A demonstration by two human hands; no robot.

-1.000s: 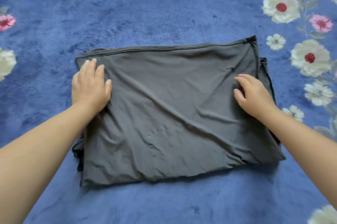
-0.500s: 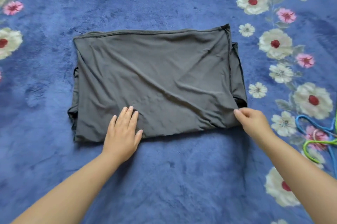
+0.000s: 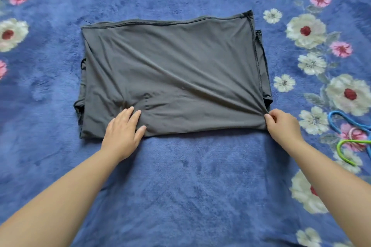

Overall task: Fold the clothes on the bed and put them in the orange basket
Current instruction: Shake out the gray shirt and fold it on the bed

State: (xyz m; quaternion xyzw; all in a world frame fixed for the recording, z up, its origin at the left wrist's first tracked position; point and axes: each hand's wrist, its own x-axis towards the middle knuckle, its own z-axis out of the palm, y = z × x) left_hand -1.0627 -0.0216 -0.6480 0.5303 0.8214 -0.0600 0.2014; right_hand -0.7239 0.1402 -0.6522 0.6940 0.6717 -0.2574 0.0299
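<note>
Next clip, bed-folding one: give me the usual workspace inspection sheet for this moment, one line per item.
Surface: blue plush bedspread with a flower print along its left and right sides.
Job's things: grey garment, folded into a rough rectangle, lying flat with diagonal creases; orange basket not in view.
Clutter: blue hanger and green hanger at the right edge, apart from the garment.
Grippers: left hand rests flat, fingers straight, on the garment's near edge; right hand pinches the garment's near right corner, and creases run toward the pinch.
Cables: nothing seen.
Surroundings: nothing seen beyond the bedspread.
</note>
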